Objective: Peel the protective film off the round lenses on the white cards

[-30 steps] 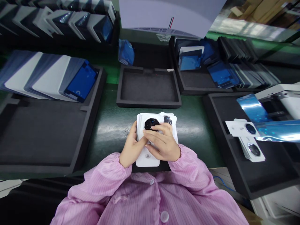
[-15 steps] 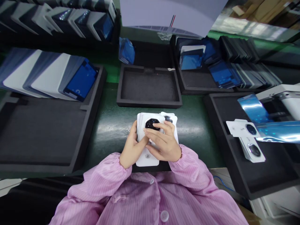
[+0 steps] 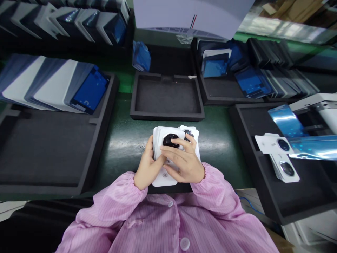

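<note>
Left hand (image 3: 147,169)'s wrapped round the white panel stack (image 3: 164,181) between both hands, right hand (image 3: 186,162)'s half-open over its black patch (image 3: 169,140), can't tell if pinching, so probably mid-fingering the top panel, and next calls for a steady left hold.

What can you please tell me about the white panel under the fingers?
The white panel looks smooth, with rounded corners, a glossy black patch near its far end and a small grey mark nearer the person. It lies face up atop similar panels, its length pointing away from the person. The left hand grips its left side; the right hand partly covers it.
</note>
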A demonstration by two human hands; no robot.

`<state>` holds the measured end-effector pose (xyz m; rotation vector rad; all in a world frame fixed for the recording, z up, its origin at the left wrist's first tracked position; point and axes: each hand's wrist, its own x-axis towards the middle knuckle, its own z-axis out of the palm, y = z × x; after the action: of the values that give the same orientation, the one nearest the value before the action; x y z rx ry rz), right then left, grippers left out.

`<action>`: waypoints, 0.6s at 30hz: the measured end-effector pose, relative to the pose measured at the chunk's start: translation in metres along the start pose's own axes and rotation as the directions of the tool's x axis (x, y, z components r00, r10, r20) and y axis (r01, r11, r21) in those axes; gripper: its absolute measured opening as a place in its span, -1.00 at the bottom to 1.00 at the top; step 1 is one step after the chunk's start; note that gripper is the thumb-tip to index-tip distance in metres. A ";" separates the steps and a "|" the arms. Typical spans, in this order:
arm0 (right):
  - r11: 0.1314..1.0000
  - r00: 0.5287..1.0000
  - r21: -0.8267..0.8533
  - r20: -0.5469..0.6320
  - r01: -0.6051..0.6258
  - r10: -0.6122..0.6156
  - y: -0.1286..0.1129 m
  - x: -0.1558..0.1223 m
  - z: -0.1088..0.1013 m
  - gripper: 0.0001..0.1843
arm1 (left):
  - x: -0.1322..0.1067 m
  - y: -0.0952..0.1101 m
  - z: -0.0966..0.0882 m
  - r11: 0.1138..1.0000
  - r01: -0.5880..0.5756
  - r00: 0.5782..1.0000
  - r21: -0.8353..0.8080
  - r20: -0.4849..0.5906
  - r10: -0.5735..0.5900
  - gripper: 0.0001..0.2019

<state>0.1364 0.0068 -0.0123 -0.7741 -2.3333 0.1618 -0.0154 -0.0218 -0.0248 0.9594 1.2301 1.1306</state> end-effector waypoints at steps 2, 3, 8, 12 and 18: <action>1.000 1.000 0.000 0.003 0.014 -0.014 0.000 0.000 0.000 -0.71 | 0.000 0.000 -0.001 1.000 -0.009 1.000 -0.005 -0.005 0.009 -0.38; 1.000 1.000 -0.003 0.003 0.018 -0.018 0.000 0.000 0.000 -0.71 | 0.000 0.000 -0.001 1.000 -0.014 1.000 -0.004 -0.010 0.014 -0.39; 1.000 1.000 -0.014 -0.004 0.021 -0.021 0.000 0.000 0.001 -0.70 | 0.001 0.001 -0.001 0.999 -0.031 0.999 0.016 -0.016 0.031 -0.40; 1.000 1.000 -0.023 -0.005 0.015 -0.015 0.000 0.000 0.001 -0.71 | 0.002 0.001 -0.001 0.999 -0.019 1.000 -0.047 0.018 0.020 -0.46; 1.000 1.000 -0.023 0.003 0.018 -0.018 0.001 -0.001 0.002 -0.70 | 0.002 0.002 -0.001 0.995 0.003 0.999 -0.104 0.045 0.002 -0.50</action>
<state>0.1359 0.0071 -0.0142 -0.7641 -2.3480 0.1286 -0.0164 -0.0197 -0.0237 0.9006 1.1244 1.1554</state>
